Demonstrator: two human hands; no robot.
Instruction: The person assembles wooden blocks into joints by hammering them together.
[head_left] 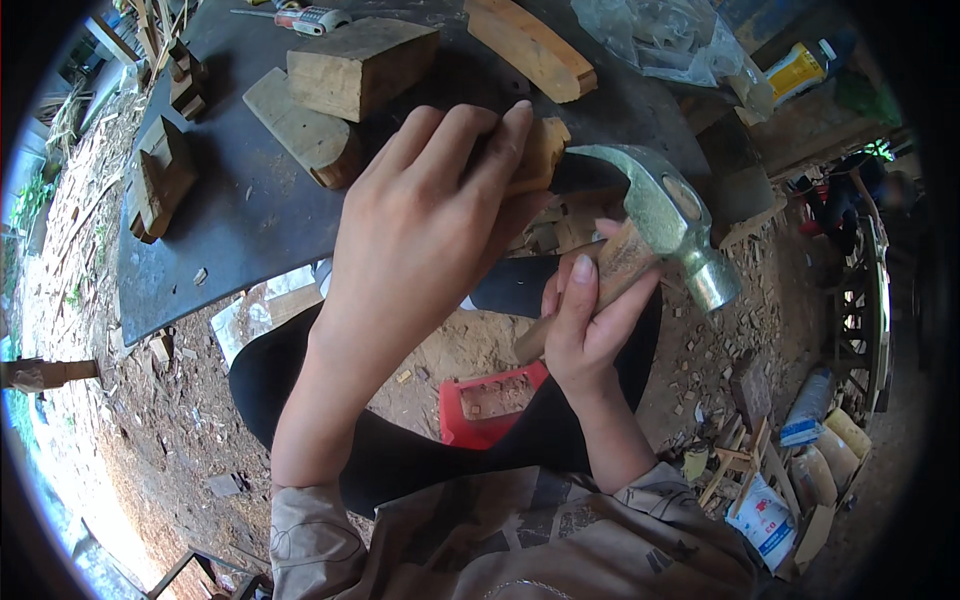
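My right hand (595,330) is wrapped round the wooden handle of a claw hammer (655,215), close below its metal head. The hammer's claw curves left toward a small wooden block (543,155), while its striking face points down to the right. My left hand (440,195) grips that block at the near edge of the dark tabletop; its fingers cover most of the piece. Just beyond the left hand lie a rounded wood piece (300,130) and a thick wood block (365,68). A longer orange-brown wood block (530,48) rests farther back.
Notched wood pieces (160,180) sit on the dark table (230,240) at the left. A clear plastic bag (650,40) and a yellow container (797,72) are at the back right. Below me are a red plastic stool (465,410) and wood scraps on the ground.
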